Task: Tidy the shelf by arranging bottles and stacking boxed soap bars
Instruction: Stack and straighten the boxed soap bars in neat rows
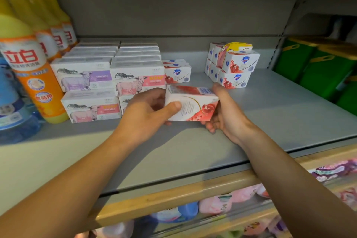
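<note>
A white and red boxed soap bar [191,103] is held above the grey shelf [270,118], tilted. My left hand [148,114] grips its left end with the thumb on the front face. My right hand [224,110] grips its right end from behind. Behind it a short row of the same red-and-white soap boxes [177,72] lies on the shelf. A taller stack of them [234,67] stands at the back right, with a yellow box [238,46] on top. Sheep-printed soap boxes [87,75] are stacked in rows at the left. Yellow and orange bottles [36,75] stand at the far left.
A blue water bottle [13,114] stands at the left edge. Green packs [316,67] fill the neighbouring shelf on the right. The shelf has a wooden front edge [173,201]. Pink and blue pouches [212,205] lie on the shelf below.
</note>
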Demonstrator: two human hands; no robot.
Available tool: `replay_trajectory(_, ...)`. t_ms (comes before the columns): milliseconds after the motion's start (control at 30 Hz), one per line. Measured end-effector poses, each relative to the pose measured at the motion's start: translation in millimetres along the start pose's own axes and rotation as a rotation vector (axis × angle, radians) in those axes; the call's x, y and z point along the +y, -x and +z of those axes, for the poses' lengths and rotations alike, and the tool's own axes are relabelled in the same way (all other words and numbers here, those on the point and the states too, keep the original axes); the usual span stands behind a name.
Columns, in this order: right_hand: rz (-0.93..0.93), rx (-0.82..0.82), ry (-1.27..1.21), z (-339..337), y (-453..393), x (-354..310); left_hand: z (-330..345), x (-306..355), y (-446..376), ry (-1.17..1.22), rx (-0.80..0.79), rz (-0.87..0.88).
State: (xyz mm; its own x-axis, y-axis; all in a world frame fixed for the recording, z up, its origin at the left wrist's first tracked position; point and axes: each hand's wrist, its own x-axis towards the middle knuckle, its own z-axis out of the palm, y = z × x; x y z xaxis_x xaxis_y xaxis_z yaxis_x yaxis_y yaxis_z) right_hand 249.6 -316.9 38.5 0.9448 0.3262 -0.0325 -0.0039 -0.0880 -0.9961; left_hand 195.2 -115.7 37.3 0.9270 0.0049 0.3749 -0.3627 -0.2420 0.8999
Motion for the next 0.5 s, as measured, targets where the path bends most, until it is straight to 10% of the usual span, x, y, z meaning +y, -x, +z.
replay_trajectory(500,-0.369,-0.133,-0.312,-5.4,0.0,3.5,4.1,8.2,1.9,0.349,0.101,-0.199)
